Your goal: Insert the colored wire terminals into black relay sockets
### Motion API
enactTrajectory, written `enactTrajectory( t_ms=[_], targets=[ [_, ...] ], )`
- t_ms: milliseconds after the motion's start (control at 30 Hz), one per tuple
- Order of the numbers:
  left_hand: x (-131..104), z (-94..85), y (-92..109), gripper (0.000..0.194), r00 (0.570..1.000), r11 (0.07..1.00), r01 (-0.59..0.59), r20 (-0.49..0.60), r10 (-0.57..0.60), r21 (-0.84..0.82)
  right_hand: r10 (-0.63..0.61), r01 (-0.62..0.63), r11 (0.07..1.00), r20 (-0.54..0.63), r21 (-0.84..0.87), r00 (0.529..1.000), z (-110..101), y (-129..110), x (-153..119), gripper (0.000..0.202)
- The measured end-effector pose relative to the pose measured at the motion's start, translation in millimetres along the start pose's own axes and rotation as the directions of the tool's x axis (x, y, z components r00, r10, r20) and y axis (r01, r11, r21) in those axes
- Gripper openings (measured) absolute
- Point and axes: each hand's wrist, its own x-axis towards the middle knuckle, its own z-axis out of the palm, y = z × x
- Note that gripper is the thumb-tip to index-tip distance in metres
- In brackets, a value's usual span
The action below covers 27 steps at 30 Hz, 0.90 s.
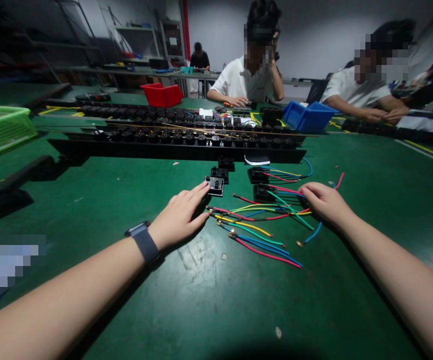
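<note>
1. The step in hand seems to be handling the wires [284,189]; moving on calls for care against tangles.
2. Right hand [323,200]: fingers curled, apparently grasping wires that run to the black block [263,192] at nine o'clock.
3. Left hand [181,212]: fingers outstretched and released, tips touching the grey block [215,186].
4. Loose leads [261,243] lie toward the left hand's four o'clock.
5. The rail [179,151] edges twelve o'clock; the counter [201,310] gives most room toward six.
</note>
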Motion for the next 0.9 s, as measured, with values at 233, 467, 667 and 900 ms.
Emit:
enactTrajectory(
  t_ms=[233,467,667,900],
  targets=[
    [-0.2,-0.6,2.0,0.053,0.999,1.000,0.008,-0.033,-0.008,0.002,0.002,-0.002,1.000,-0.001,-0.002,1.000,1.2,1.6,1.0,0.033],
    [4.3,0.4,-4.7,0.065,0.999,0.999,0.038,0.035,-0.038,-0.009,-0.001,0.001,1.000,0.006,0.004,1.000,1.3,3.0,0.5,0.034],
    [4.9,0.9,-4.0,0.058,1.000,1.000,0.025,-0.006,-0.025,0.003,-0.013,0.013,1.000,0.006,0.006,1.000,2.1,2.7,1.1,0.033],
    [2.2,-5.7,3.6,0.032,0.986,0.997,0.082,-0.143,-0.081,0.005,-0.029,0.029,1.000,-0.015,-0.006,0.999,3.7,4.9,2.4,0.034]
  ],
)
